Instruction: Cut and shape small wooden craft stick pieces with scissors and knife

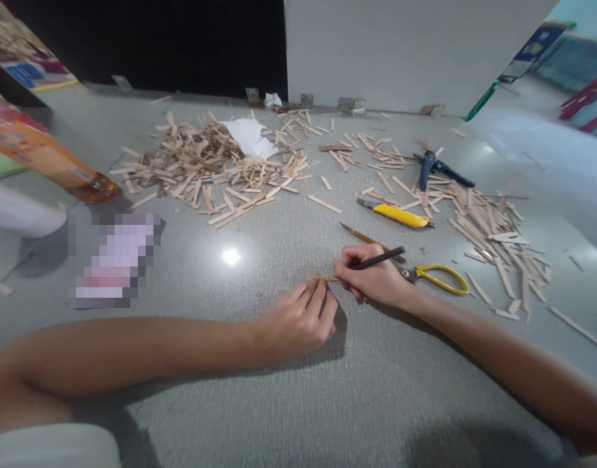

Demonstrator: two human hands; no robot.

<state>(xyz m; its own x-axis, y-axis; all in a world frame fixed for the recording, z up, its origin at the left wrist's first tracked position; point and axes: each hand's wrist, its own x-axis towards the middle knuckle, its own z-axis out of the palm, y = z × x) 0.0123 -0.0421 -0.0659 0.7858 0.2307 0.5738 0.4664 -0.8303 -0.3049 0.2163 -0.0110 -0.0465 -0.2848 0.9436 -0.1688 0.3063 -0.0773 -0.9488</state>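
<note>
Grey floor: wooden stick between both hands, under pencil.

Hands hide most of the wooden stick.

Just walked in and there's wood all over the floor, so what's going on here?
A person sits over a grey floor. The left hand presses down a small wooden stick, while the right hand holds a dark pencil to it. Yellow-handled scissors, a second pencil, a yellow utility knife and a blue glue gun lie nearby, with heaps of sticks beyond.
</note>
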